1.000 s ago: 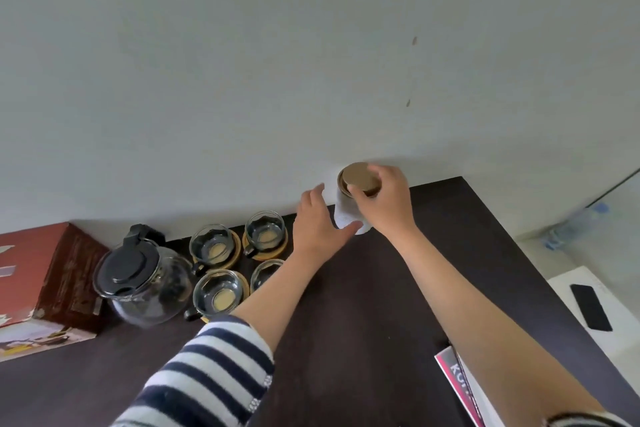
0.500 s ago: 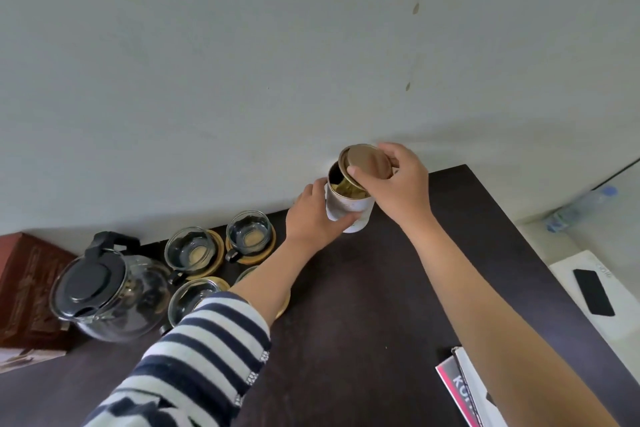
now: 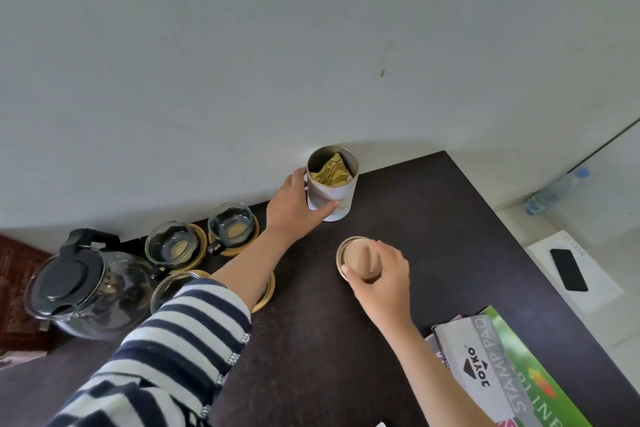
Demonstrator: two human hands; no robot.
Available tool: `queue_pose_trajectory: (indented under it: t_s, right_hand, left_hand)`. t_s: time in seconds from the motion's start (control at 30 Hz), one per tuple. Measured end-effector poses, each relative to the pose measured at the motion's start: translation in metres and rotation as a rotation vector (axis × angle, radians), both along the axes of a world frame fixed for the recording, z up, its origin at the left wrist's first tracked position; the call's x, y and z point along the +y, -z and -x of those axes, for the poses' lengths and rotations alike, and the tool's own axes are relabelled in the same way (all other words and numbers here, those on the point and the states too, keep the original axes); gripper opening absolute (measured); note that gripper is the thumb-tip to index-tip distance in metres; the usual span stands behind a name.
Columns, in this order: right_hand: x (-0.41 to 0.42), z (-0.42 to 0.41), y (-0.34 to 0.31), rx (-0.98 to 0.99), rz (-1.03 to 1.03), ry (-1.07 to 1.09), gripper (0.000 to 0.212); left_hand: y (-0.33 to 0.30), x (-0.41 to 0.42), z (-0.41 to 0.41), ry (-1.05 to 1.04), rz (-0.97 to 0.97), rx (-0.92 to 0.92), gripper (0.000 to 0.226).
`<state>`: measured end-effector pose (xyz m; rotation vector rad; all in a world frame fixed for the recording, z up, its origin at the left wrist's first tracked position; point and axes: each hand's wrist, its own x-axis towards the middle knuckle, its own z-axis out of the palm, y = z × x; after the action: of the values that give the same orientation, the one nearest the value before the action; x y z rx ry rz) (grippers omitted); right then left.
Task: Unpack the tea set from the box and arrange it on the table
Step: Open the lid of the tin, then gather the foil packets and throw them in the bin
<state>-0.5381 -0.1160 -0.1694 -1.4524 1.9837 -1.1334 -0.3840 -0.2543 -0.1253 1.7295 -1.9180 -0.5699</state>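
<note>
the left hand (image 3: 294, 205) curls around the side of a white cylindrical canister (image 3: 331, 191) standing upright at the back edge of the dark wood-grain surface (image 3: 433, 236), its mouth open on crumpled gold foil (image 3: 330, 170). the right hand (image 3: 379, 279), fingers bent, grips the round tan lid (image 3: 358, 258) low over the surface in front of the canister. to the left sit a glass teapot (image 3: 90, 288) with a black plastic lid and clear glass cups (image 3: 230, 224) on round wooden coasters (image 3: 242, 246).

Plain pale wall (image 3: 207, 62) (faintly stained), dark wooden table (image 3: 433, 236), light floor (image 3: 620, 246)
</note>
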Motion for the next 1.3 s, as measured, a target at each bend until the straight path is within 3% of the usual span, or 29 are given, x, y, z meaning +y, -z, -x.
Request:
queue_pose_trajectory:
  t_s: [0.13,0.37,0.47,0.67,0.83,1.07,1.17,1.3]
  right_hand:
    - [-0.006,-0.015,0.016,0.09,-0.021,-0.095,0.065]
    - [-0.006,-0.018,0.018,0.159,-0.018,-0.09,0.085]
    - [0.006,-0.017,0.01,0.15,-0.002,-0.094,0.083]
    - [0.065,-0.022,-0.01,0.093,0.038,-0.106,0.069]
    - [0.138,-0.034,-0.014,0.146,0.06,-0.159,0.061]
    - [0.228,-0.043,-0.009,0.132,-0.065,-0.116,0.057]
    - [0.254,-0.035,0.005,0.201,-0.17,0.014,0.058]
    - [0.28,-0.04,0.015,0.287,-0.328,0.131,0.069]
  left_hand:
    - [0.001,0.0,-0.001,0.008,0.004,-0.011,0.083]
    - [0.001,0.005,0.003,0.005,-0.053,-0.019,0.088]
    - [-0.007,0.027,0.006,-0.013,-0.097,0.014,0.092]
    - [-0.019,0.136,-0.009,-0.131,-0.121,0.206,0.084]
    - [-0.02,0.24,-0.05,-0.191,-0.081,0.243,0.063]
    - [0.003,0.386,-0.142,-0.391,-0.005,0.206,0.046]
    - [0.022,0.441,-0.187,-0.609,0.035,0.127,0.052]
    - [0.042,0.491,-0.226,-0.743,-0.148,0.083,0.066]
